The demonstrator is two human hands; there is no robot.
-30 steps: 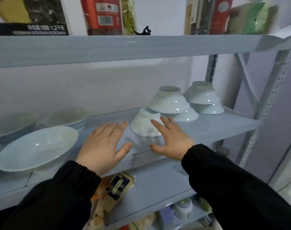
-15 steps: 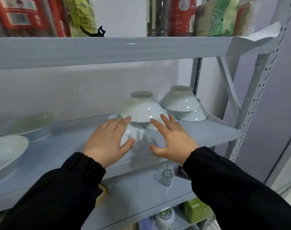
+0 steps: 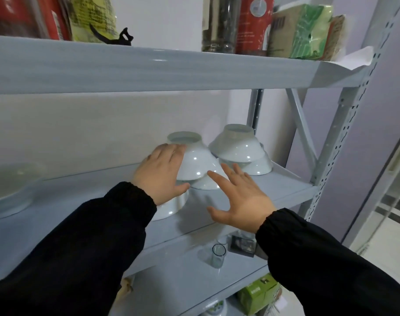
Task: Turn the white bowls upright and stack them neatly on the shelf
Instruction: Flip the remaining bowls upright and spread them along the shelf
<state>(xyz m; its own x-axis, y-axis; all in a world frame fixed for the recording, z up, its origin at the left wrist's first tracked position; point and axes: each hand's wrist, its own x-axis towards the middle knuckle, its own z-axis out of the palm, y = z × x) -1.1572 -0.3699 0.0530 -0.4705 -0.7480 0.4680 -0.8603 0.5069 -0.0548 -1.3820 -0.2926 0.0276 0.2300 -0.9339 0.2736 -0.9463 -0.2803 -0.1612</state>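
Grey shelf (image 3: pixel 285 190) holds upside-down bowls (image 3: pixel 236 144) in two piles, left hand (image 3: pixel 159 173) flat-fingered against the near top bowl (image 3: pixel 196 160), right hand (image 3: pixel 237 201) spread wide beside it gripping nothing; best cup both sides evenly, lift clear, then flip.

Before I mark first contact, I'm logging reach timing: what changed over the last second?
The left hand moved forward and up from the shelf front onto the side of the upturned top bowl, flat against it. The right hand advanced toward the same stack, open, contact unclear. Nothing gripped or released. All bowls stay upside down in place.
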